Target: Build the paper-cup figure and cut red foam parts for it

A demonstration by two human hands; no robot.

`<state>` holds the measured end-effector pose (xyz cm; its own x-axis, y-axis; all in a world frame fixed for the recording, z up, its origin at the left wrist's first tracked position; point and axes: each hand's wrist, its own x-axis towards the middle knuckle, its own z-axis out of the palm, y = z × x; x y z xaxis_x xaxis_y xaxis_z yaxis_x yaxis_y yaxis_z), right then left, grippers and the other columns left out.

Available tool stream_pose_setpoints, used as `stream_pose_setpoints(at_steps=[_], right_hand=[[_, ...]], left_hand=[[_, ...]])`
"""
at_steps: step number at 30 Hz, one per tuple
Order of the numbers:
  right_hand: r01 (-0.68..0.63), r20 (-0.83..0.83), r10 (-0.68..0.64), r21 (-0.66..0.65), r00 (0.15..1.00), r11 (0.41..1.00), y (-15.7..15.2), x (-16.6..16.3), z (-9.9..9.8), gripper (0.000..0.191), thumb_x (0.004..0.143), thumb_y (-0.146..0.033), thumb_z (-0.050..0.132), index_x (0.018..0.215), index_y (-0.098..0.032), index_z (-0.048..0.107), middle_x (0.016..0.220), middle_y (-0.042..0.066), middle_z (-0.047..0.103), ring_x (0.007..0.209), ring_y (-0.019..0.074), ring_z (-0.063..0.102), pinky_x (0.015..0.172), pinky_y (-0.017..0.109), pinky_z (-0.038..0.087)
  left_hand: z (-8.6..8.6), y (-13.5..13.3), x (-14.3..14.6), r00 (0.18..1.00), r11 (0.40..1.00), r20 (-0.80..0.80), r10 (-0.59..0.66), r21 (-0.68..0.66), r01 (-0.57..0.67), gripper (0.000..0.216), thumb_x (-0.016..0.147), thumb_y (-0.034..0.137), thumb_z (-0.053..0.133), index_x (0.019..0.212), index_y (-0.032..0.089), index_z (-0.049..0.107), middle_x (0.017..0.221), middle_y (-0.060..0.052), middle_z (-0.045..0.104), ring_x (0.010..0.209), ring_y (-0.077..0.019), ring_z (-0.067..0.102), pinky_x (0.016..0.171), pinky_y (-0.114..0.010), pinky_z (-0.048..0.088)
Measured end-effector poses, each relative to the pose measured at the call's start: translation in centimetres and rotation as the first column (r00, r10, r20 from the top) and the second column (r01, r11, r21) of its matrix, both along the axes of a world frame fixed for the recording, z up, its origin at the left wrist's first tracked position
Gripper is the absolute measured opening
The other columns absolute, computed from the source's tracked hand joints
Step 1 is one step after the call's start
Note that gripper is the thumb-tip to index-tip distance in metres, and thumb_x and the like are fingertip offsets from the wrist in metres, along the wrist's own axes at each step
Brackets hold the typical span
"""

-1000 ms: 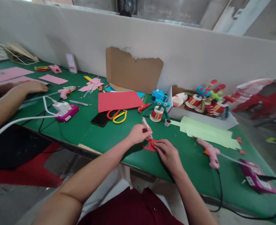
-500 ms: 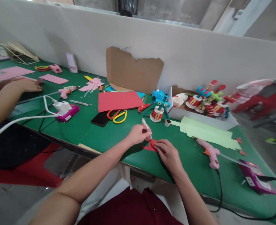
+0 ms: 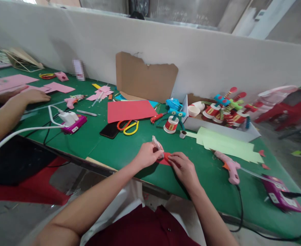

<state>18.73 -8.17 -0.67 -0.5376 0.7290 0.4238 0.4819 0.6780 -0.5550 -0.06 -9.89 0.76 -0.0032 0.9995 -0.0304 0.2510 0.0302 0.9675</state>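
My left hand [image 3: 146, 154] is closed around a pale pink pen [image 3: 156, 143], its tip down on a small red paper piece [image 3: 166, 159] lying on the green table [image 3: 119, 150]. My right hand [image 3: 183, 167] presses that red piece down with closed fingertips at its right edge. The two hands almost touch over the paper, near the table's front edge.
Behind my hands lie a red sheet [image 3: 130, 110], scissors [image 3: 128, 126], a black phone [image 3: 110, 130] and a paper-cup figure [image 3: 171, 123]. A box of cup figures [image 3: 224, 111], light green paper [image 3: 224, 143] and a pink glue gun [image 3: 229, 167] lie right. Another person's arm [image 3: 9, 109] rests at left.
My left hand with the pen has slid slightly down and toward me, tilting the pen lower. The other person's hand at left shifted a little. My right hand stayed put.
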Motion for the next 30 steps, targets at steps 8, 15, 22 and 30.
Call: stream_pose_setpoints(at_steps=[8,15,22,30], right_hand=[[0.015,0.002,-0.015,0.0,1.0,1.0,-0.2,-0.1,0.3,0.02,0.091,-0.022,0.051,0.088,-0.021,0.072,0.092,0.008,0.069,0.082,0.0187,0.068,0.072,0.028,0.056],[0.018,0.0,-0.018,-0.009,1.0,1.0,-0.1,-0.1,0.1,0.019,0.09,-0.02,0.052,0.091,-0.02,0.071,0.094,0.009,0.069,0.087,0.0192,0.068,0.076,0.029,0.056],[-0.005,0.021,0.006,-0.013,1.0,1.0,-0.3,0.0,0.3,0.019,0.091,-0.019,0.05,0.091,-0.021,0.069,0.097,0.008,0.07,0.086,0.0185,0.067,0.078,0.029,0.055],[0.058,0.045,-0.056,-0.058,0.997,0.997,-0.6,0.1,0.3,0.015,0.09,-0.022,0.049,0.09,-0.022,0.065,0.089,0.007,0.069,0.081,0.0192,0.065,0.073,0.029,0.052]], left_hand=[[0.6,0.9,-0.9,0.992,0.993,0.094,0.089,0.063,-0.095,0.006,0.078,0.022,0.056,0.08,0.017,0.056,0.062,-0.001,0.066,0.06,-0.0148,0.067,0.059,-0.025,0.054],[2.7,1.9,-0.4,0.992,0.926,-0.099,0.075,0.376,-0.033,0.009,0.082,0.026,0.06,0.08,0.017,0.061,0.08,-0.002,0.067,0.07,-0.0124,0.063,0.066,-0.023,0.05],[1.1,0.0,1.0,0.972,0.935,-0.235,-0.014,0.341,0.096,0.024,0.095,0.034,0.042,0.092,0.019,0.061,0.083,-0.001,0.069,0.076,-0.0134,0.064,0.074,-0.025,0.046],[0.2,-1.6,1.3,0.803,0.937,-0.596,-0.002,0.278,0.209,0.026,0.096,0.025,0.034,0.104,0.021,0.059,0.097,-0.004,0.067,0.095,-0.0191,0.056,0.087,-0.037,0.036]])
